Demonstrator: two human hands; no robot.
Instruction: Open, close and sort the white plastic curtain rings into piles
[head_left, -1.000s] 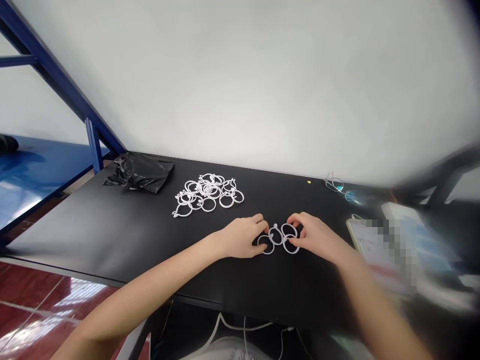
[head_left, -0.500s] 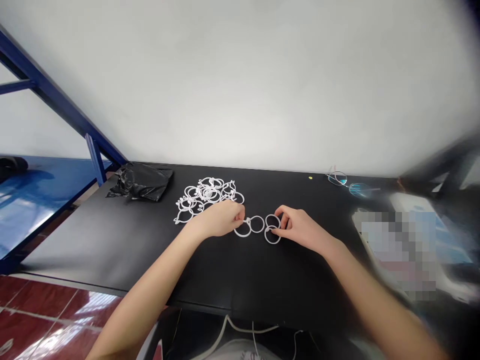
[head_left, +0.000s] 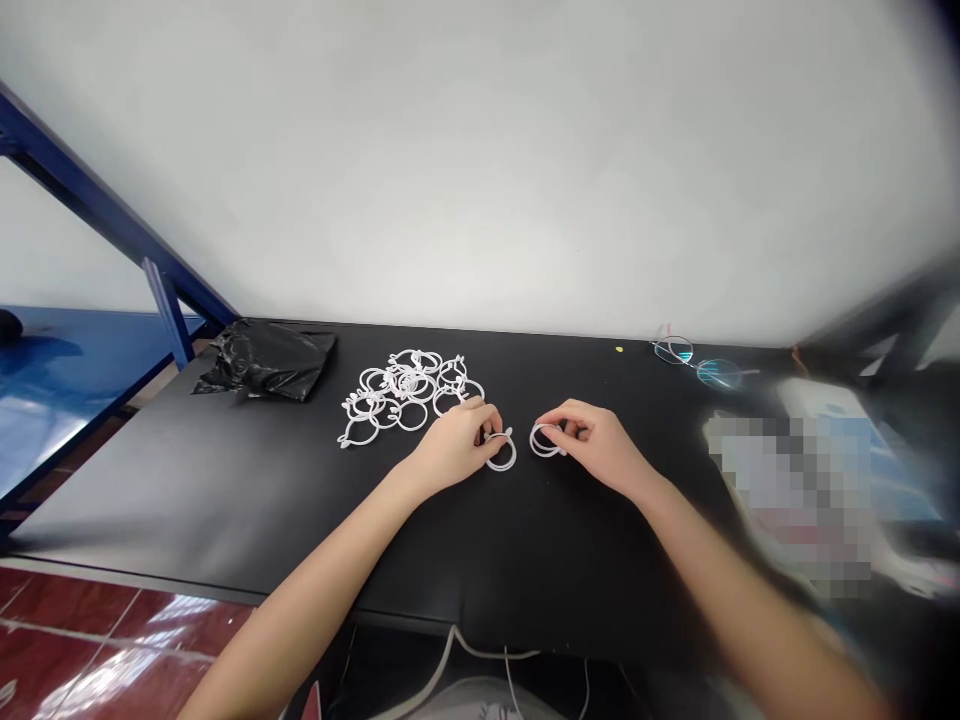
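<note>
My left hand (head_left: pixel 457 440) pinches a pair of thin white rings (head_left: pixel 514 461) with small knobs, overlapping one on the other just above or on the black table (head_left: pixel 480 540). Between the thumb and fingers of my right hand (head_left: pixel 592 440) is a second pair of white rings (head_left: pixel 533 447), also stacked nearly in line. A short gap separates the two pairs. Behind and left of my left hand lies a loose pile of several similar white rings (head_left: pixel 406 386), some overlapping; my hand covers part of its near right edge.
A crumpled black plastic bag (head_left: pixel 274 360) lies at the back left. Eyeglasses (head_left: pixel 694 362) rest near the wall on the right, with a tiny yellow bit (head_left: pixel 619 349) beside them. Blurred plastic packets (head_left: pixel 817 400) lie far right. White cables (head_left: pixel 442 665) hang below the front edge.
In each hand the two rings, spread apart before, now overlap as a stack. My left hand has shifted slightly right. The view has moved a little.
</note>
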